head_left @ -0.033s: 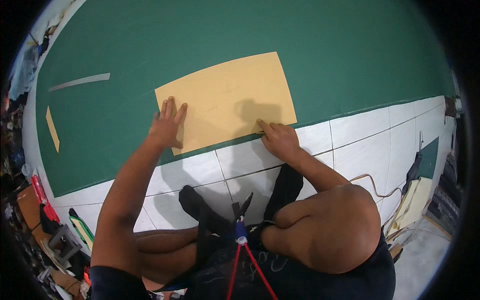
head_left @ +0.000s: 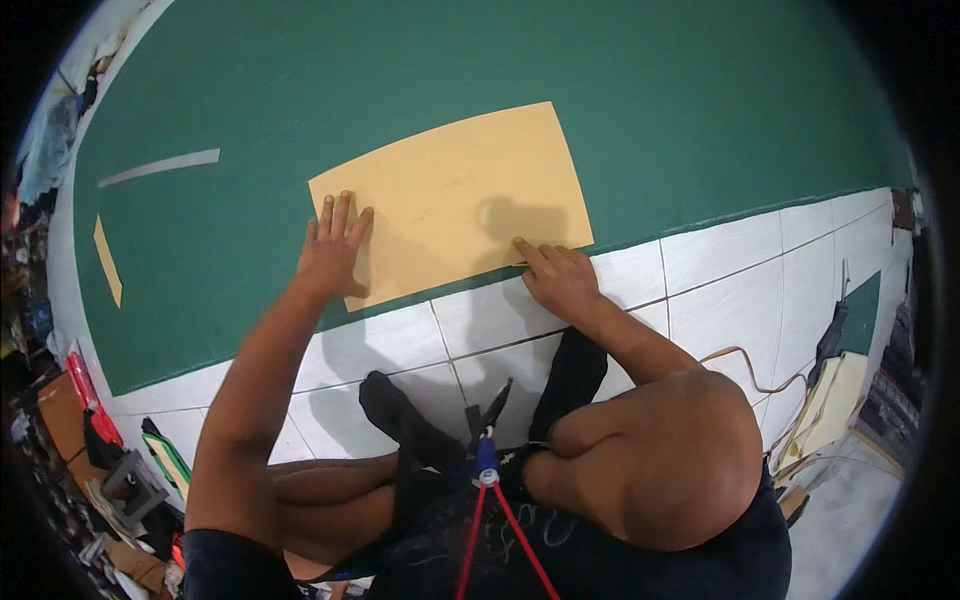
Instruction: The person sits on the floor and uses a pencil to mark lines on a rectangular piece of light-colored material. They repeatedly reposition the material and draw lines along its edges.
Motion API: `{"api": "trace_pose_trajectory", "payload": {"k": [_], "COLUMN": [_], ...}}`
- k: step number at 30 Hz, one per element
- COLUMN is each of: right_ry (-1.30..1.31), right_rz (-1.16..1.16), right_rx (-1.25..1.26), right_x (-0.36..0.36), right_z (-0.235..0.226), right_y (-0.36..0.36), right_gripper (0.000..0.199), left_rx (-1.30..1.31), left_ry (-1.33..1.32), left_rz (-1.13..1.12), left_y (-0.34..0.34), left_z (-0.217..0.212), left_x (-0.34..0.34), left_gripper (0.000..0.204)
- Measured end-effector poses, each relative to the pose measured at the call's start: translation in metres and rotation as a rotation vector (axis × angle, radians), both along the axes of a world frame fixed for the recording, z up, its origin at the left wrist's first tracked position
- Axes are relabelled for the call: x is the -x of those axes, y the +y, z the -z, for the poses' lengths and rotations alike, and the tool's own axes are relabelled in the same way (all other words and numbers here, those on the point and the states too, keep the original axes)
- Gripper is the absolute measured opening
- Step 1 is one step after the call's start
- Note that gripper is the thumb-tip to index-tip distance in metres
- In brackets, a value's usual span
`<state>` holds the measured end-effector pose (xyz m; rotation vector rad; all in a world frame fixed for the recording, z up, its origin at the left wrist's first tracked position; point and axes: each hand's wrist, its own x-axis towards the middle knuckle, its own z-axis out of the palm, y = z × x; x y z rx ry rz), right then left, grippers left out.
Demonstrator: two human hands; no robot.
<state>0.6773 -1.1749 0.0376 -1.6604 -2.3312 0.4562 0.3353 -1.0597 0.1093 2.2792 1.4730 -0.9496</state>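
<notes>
A pale yellow-orange sheet of card [head_left: 450, 190] lies flat on the green mat, its near edge close to the mat's edge. Faint marks show on its surface. My left hand [head_left: 335, 250] rests with fingers spread over the sheet's left end, palm down. At the near edge, toward the right, my right hand [head_left: 560, 275] has its index finger stretched onto the card and its other fingers curled. A thin, pointed yellowish tip pokes out under those curled fingers; the rest of that thing is hidden.
The green mat [head_left: 700, 110] meets white floor tiles [head_left: 720, 285]. At left lie a grey strip [head_left: 165, 166] and a narrow yellow offcut [head_left: 108, 262]. Pliers-like black jaws [head_left: 495, 402] on red cords hang before me. A brown cable [head_left: 750, 372] curves at right; clutter lines the left side.
</notes>
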Motion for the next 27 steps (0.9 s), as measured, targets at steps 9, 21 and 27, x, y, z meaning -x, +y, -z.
{"api": "trace_pose_trajectory", "payload": {"k": [9,21,27], "right_ry": [0.017,0.415,0.755], "right_rz": [0.02,0.12,0.248], "right_rx": [0.069,0.169,0.61], "right_x": [-0.006,-0.004,0.01], "right_z": [0.005,-0.024,-0.019], "right_y": [0.009,0.023,0.0], "right_gripper": [0.053,0.027,0.023], "left_rx": [0.008,-0.022,0.001], "left_ry": [-0.486,-0.403,-0.376], "left_rz": [0.023,0.066,0.05], "left_y": [0.025,0.015,0.016], "left_z": [0.009,0.028,0.023], "left_x": [-0.166,-0.18,-0.186], "left_gripper": [0.091,0.105,0.111]}}
